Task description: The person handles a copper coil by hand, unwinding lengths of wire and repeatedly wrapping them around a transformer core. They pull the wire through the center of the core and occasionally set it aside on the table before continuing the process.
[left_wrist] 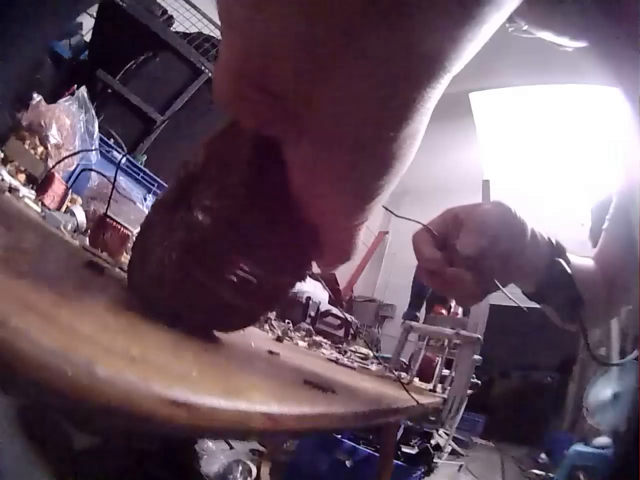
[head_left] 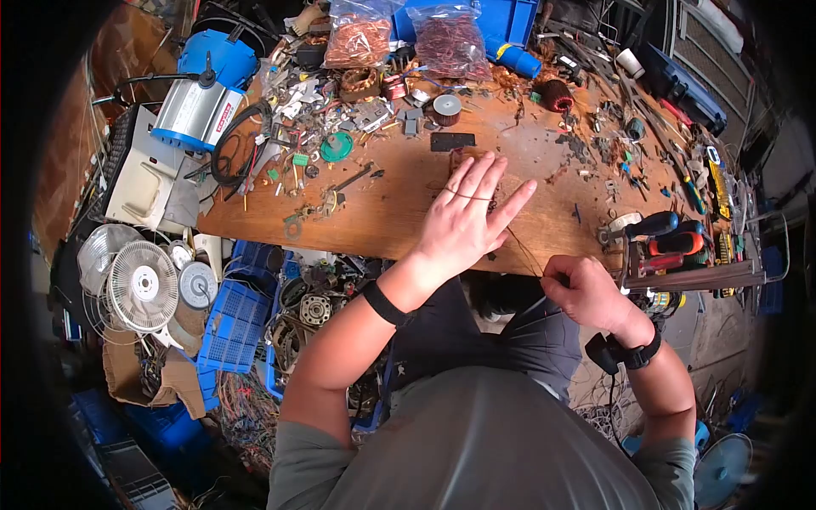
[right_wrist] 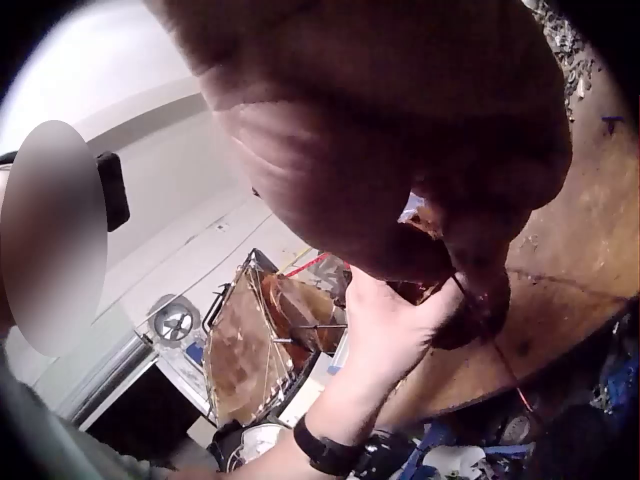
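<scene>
My left hand (head_left: 467,219) lies with straight, spread fingers on top of a dark, rounded lump (left_wrist: 220,250) on the wooden table. Its kind cannot be told, since the hand covers most of it in the head view. A thin brown wire (head_left: 524,249) loops across the back of the left fingers and slants down toward my right hand (head_left: 589,293). Curled fingers of the right hand pinch the wire just off the table's front edge. In the left wrist view, a loose wire end (left_wrist: 407,218) sticks out past the right hand.
A dark flat plate (head_left: 452,141) lies just beyond the left hand. Scrap and small parts litter the table's back and sides. Screwdrivers (head_left: 671,238) stand in a rack at the right edge. Bags of copper wire (head_left: 357,38) sit at the back, a blue-silver machine (head_left: 200,106) at left.
</scene>
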